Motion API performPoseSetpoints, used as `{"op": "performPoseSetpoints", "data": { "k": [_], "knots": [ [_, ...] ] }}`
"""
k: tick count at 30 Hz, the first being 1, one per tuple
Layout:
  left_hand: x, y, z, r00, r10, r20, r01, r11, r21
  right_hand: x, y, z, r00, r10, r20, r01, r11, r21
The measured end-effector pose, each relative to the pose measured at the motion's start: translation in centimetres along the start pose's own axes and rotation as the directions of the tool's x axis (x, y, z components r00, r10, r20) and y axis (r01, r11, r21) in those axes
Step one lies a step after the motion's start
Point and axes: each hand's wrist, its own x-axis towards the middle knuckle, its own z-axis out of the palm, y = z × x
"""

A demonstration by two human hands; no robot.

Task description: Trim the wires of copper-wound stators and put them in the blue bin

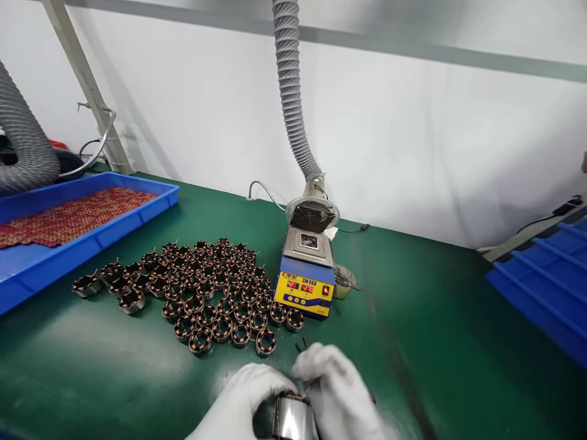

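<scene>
In a white glove, my left hand is curled around a motor stator, a shiny metal ring with dark, copper-wound ends, at the bottom of the head view. My right hand, also gloved and slightly blurred, is closed at the stator's upper right edge. Two short dark tips stick out past its fingers; what they belong to is hidden. Many similar stators stand in a loose group beyond my left hand, some with short wires pointing up.
A blue and yellow solder pot sits ahead under a grey extraction hose, with a small container beside it. The blue tray at left holds red and copper parts. Blue plastic trays stand at right.
</scene>
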Motion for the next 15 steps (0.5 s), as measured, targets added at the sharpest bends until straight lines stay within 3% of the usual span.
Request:
{"op": "performPoseSetpoints", "data": {
  "k": [2,3,5,8,12,15],
  "knots": [
    [-0.1,-0.1,-0.2,1.0,0.02,0.011,-0.02,1.0,0.0,0.2,-0.4,-0.3,0.988,0.005,-0.156,0.032,0.972,0.231],
    [-0.1,-0.3,-0.2,0.999,0.048,-0.008,-0.047,0.998,0.028,0.1,-0.4,-0.3,0.979,0.024,-0.201,0.027,0.969,0.244],
    [0.0,-0.7,-0.1,0.981,0.171,-0.09,-0.16,0.979,0.125,-0.3,0.1,0.4,0.98,0.091,-0.176,-0.069,0.989,0.128],
    [0.2,-1.2,0.1,0.912,0.362,-0.195,-0.304,0.913,0.272,-1.4,1.4,2.2,0.969,0.239,-0.064,-0.24,0.971,0.002],
    [0.0,-0.8,-0.6,0.931,0.288,-0.224,-0.242,0.947,0.212,-2.1,2.5,3.4,0.941,0.336,-0.03,-0.332,0.938,0.103],
    [0.2,-0.3,-1.6,0.902,0.372,-0.22,-0.349,0.927,0.136,-2.1,2.8,3.4,0.939,0.331,-0.091,-0.312,0.934,0.175]
  ]
}}
